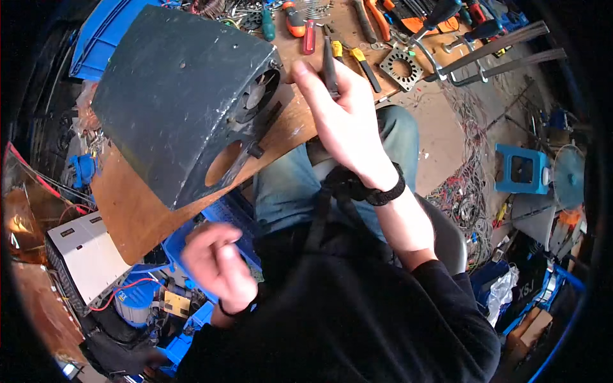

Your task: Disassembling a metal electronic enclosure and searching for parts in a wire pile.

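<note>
Right hand (351, 112): over the worktop's near edge, its grip narrow, holding a slim dark tool (329, 67) between thumb and fingers; the fingers cover its lower part, so its kind is hard to make out.
Left hand (220, 265): off the worktop, beside the lap, blurred; fingers curled, and I cannot tell whether its grip holds anything.
Dark metal case (179, 96): on the worktop (118, 214), just left of the right hand; whether the thumb touches it is unclear. Scuffed top in view, underside and far sides hidden.
Fan (255, 96): set in the case's near side, seen at a slant, blades partly in shadow.
Round opening (225, 163): in that same side, wood showing through.
Slotted square plate (401, 67): on the worktop, right of the right hand.
Red screwdriver (310, 37): beyond the right hand, on the worktop.
Cables (469, 134): tangled on the floor, single strands indistinct.
</note>
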A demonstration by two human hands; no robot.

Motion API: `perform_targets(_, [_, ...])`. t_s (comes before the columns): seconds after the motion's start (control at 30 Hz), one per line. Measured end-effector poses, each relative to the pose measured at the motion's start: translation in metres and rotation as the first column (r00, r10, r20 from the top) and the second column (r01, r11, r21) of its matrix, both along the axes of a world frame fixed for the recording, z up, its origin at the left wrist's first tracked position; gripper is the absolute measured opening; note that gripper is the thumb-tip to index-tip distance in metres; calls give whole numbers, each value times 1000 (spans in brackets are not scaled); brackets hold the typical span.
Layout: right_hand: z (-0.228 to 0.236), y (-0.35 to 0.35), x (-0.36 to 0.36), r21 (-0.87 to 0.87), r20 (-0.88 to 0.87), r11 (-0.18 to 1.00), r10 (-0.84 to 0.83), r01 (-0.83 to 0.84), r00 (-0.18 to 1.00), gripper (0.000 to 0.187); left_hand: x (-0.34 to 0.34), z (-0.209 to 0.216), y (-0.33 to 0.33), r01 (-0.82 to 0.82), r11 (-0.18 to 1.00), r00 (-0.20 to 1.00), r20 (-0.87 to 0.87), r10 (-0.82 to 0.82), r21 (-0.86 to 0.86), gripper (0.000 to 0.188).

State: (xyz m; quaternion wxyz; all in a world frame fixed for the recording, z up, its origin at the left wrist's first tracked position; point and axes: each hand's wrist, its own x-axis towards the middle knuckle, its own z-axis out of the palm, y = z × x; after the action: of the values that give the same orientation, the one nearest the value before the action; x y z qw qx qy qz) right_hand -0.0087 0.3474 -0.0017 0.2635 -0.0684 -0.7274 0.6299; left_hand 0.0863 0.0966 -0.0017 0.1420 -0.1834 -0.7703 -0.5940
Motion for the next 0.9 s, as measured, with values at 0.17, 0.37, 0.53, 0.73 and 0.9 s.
perform_targets(0.17, [8, -4, -8, 96, 42, 995, -13, 9, 999, 37, -32, -6, -31, -371, 908, 918, -74, 391, 195, 33])
perform_targets(0.37, [14, -9, -10, 137, 0, 990, -29, 29, 1000, 35, -46, -6, -13, -355, 899, 924, 244, 295, 257, 32])
perform_targets(0.53, [23, -6, -7, 333, -4, 941, -64, 61, 998, 28, -49, -7, -5, -344, 901, 920, 286, 267, 263, 34])
perform_targets(0.73, [17, -5, -4, 370, -85, 925, -62, 89, 994, 22, -48, -16, -18, -261, 931, 944, 271, 190, 256, 34])
perform_targets(0.9, [19, -2, -4, 292, 3, 955, -47, 44, 999, 23, -51, -19, -14, -276, 919, 940, 281, 196, 283, 37])
